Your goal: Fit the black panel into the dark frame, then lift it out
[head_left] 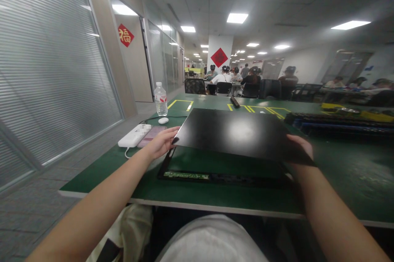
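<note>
I hold a large flat black panel [237,133] by its two near corners, lifted and tilted above a black frame [187,175] that lies on the green table [353,180]. My left hand [161,142] pinches the panel's near left corner, thumb on top. My right hand [300,147] grips the near right corner, mostly hidden under the panel. A green circuit strip [186,175] shows along the frame's near edge.
A white power bank [134,135], a phone [152,135], a white mouse [163,120] and a water bottle [160,99] stand at the left. Black and blue trays [338,124] are stacked at the right. Several people sit at tables behind.
</note>
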`<action>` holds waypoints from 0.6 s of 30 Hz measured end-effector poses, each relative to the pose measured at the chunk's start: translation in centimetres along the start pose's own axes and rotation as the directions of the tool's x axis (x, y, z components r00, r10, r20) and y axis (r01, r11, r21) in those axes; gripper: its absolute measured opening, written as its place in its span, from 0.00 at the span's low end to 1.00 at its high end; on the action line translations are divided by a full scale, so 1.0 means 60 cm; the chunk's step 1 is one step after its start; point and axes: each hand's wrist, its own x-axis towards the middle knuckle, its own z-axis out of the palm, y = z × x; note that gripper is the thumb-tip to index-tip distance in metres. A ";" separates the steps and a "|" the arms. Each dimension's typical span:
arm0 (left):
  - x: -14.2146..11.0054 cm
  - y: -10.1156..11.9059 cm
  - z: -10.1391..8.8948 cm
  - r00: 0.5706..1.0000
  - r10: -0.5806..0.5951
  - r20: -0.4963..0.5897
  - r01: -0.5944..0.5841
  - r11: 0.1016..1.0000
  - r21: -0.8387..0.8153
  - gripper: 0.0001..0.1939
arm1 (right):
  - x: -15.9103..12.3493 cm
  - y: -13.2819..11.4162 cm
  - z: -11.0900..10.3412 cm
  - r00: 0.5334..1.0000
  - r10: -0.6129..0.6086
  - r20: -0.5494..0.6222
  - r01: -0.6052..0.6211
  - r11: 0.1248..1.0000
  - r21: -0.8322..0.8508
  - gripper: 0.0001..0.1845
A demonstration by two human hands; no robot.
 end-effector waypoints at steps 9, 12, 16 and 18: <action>-0.004 0.011 0.000 0.997 -0.076 -0.031 0.076 0.997 -0.003 0.21 | -0.007 0.009 0.015 0.977 0.198 0.078 -0.176 0.957 -0.229 0.05; -0.002 0.014 -0.005 0.997 -0.065 -0.047 0.064 0.998 -0.029 0.22 | -0.008 0.013 0.011 0.944 0.303 0.126 -0.253 0.916 -0.310 0.06; -0.004 0.020 -0.001 1.000 0.017 0.017 -0.016 1.000 -0.023 0.23 | -0.013 0.015 0.011 0.859 0.480 0.177 -0.377 0.828 -0.415 0.12; -0.005 0.023 0.000 0.996 0.090 0.004 -0.090 0.996 -0.004 0.23 | -0.015 0.015 0.015 0.821 0.524 0.226 -0.392 0.805 -0.445 0.14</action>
